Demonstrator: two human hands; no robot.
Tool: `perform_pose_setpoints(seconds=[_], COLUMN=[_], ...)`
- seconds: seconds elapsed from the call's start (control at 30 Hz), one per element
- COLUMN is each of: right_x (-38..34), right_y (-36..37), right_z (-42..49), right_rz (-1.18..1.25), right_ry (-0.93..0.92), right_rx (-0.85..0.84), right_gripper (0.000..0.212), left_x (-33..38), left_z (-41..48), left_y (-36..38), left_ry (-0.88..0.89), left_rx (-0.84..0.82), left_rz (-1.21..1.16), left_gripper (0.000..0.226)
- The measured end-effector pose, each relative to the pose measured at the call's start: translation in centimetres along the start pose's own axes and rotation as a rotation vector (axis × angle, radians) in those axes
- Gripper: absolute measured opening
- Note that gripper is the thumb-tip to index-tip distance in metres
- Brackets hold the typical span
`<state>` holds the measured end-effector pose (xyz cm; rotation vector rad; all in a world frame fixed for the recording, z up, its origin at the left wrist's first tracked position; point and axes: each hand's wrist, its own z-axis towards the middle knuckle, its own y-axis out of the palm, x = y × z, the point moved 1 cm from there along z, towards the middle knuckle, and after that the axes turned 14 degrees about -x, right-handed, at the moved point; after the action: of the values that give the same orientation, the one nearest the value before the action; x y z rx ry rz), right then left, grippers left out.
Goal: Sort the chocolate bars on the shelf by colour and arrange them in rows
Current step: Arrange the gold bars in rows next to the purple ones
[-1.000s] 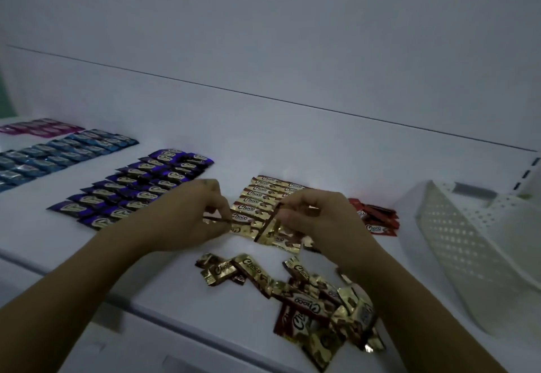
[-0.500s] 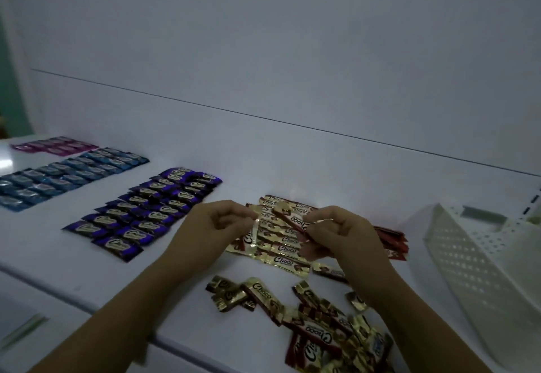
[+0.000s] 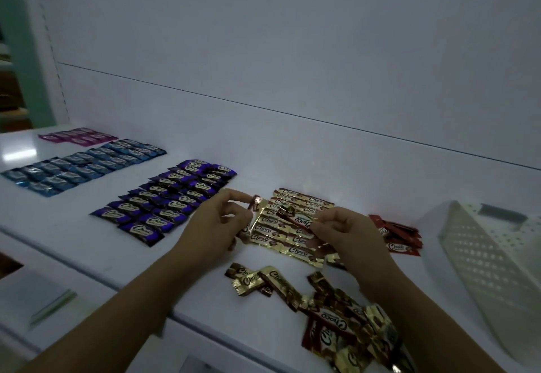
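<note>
A gold Choco bar (image 3: 297, 217) is hanging just above the gold rows (image 3: 272, 230), near the middle of the white shelf (image 3: 87, 244). The right hand (image 3: 344, 235) is pinching the bar's four-o'clock end between thumb and forefinger, and the bar's free end is pointing toward ten o'clock. The left hand (image 3: 216, 226), at nine o'clock from the bar, is pinching a reddish-brown wrapper (image 3: 255, 203) between thumb and forefinger tips. Only a small shiny end of it is showing.

The gold rows are lying flat in two columns beneath both hands. At nine o'clock from them, purple bars (image 3: 167, 200) are sitting in neat rows. Blue bars (image 3: 79, 167) are lying further toward ten o'clock, with magenta bars (image 3: 76, 135) beyond them. At three o'clock from the gold rows, a small stack of red bars (image 3: 401, 236) is lying. At six o'clock, a loose pile (image 3: 336, 311) of gold and brown bars is lying jumbled near the shelf's front edge. At the right edge, a white perforated basket (image 3: 491, 255) is lying tilted.
</note>
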<state>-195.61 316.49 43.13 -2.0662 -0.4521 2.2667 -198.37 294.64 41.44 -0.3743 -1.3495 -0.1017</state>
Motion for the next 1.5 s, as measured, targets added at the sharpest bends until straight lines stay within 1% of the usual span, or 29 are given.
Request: perform_pose_setpoints(seconds=[0.1, 0.17, 0.23, 0.3, 0.4, 0.47, 0.53, 0.63, 0.7, 0.8, 0.9, 0.97, 1.0, 1.03, 1.07, 1.13, 1.2, 1.27, 1.37, 1.5], right_x=[-0.1, -0.1, -0.5, -1.1, -1.1, -0.9, -0.7, -0.4, -0.2, -0.6, -0.6, -0.6, -0.4, -0.2, -0.1, -0.1, 0.0, 0.2, 0.6, 0.3], right_y=[0.0, 0.0, 0.3, 1.0, 0.2, -0.3, -0.3, 0.3, 0.6, 0.5, 0.1, 0.5, 0.9, 1.3, 1.5, 1.4, 1.2, 1.3, 1.3, 0.9], right_z=[-0.2, -0.2, -0.4, -0.3, -0.7, -0.8, -1.0, -0.7, -0.5, -0.1, 0.3, 0.0, -0.1, -0.2, -0.2, 0.2, 0.4, 0.3, 0.3, 0.0], right_rz=[-0.018, -0.046, -0.056, -0.022, 0.037, 0.058, 0.097, 0.126, 0.062, -0.104, -0.308, -0.481, -0.523, -0.519, -0.500, -0.510, -0.581, -0.639, -0.773, -0.817], right_ry=[-0.003, -0.010, -0.026, -0.031, -0.024, -0.019, -0.015, -0.002, 0.004, -0.039, -0.101, -0.115, -0.101, -0.075, -0.051, -0.052, -0.064, -0.044, -0.011, 0.008], right_rx=[0.003, 0.008, 0.012, -0.008, -0.002, 0.004, -0.009, -0.030, -0.034, -0.005, 0.023, -0.030, -0.069, -0.103, -0.120, -0.110, -0.112, -0.157, -0.238, -0.246], right_gripper=[0.004, 0.004, 0.005, 0.006, 0.013, 0.014, 0.012, 0.022, 0.022, 0.003, 0.008, 0.008, 0.016, 0.027, 0.033, 0.027, 0.021, 0.018, 0.022, 0.023], left_x=[0.1, -0.1, -0.4, -0.4, 0.0, 0.1, 0.2, -0.5, -1.2, -1.2, -1.0, -1.5, -1.6, -1.7, -1.8, -1.8, -1.7, -1.9, -2.0, -1.9], left_z=[-0.1, -0.1, 0.1, 0.0, 0.2, 0.4, 0.5, 0.4, 0.3, 0.5, 0.3, 0.0, -0.1, -0.1, 0.0, 0.3, 0.5, 0.5, 0.4, 0.5], left_y=[-0.3, -0.5, -0.6, -1.2, 0.2, 0.9, 1.2, 0.6, 0.4, 0.2, 0.3, 0.3, 0.3, 0.2, 0.2, 0.1, 0.1, 0.1, 0.2, -0.1], left_ry=[0.049, 0.015, -0.020, -0.040, -0.050, -0.035, -0.019, 0.009, 0.011, 0.008, 0.013, 0.013, 0.016, 0.020, 0.023, 0.028, 0.024, 0.024, 0.025, 0.004], left_rx=[-0.059, -0.106, -0.113, -0.082, -0.096, -0.123, -0.163, -0.146, -0.115, -0.063, -0.059, -0.074, -0.080, -0.093, -0.113, -0.158, -0.189, -0.212, -0.212, -0.233], left_rz=[0.092, 0.151, 0.201, 0.239, 0.326, 0.315, 0.344, 0.436, 0.447, 0.437, 0.515, 0.548, 0.553, 0.546, 0.530, 0.494, 0.475, 0.467, 0.483, 0.498], left_gripper=[0.022, 0.025, 0.026, 0.020, 0.008, 0.009, 0.015, 0.017, 0.013, 0.013, 0.007, 0.006, 0.006, 0.006, 0.006, 0.007, 0.008, 0.009, 0.010, 0.010])
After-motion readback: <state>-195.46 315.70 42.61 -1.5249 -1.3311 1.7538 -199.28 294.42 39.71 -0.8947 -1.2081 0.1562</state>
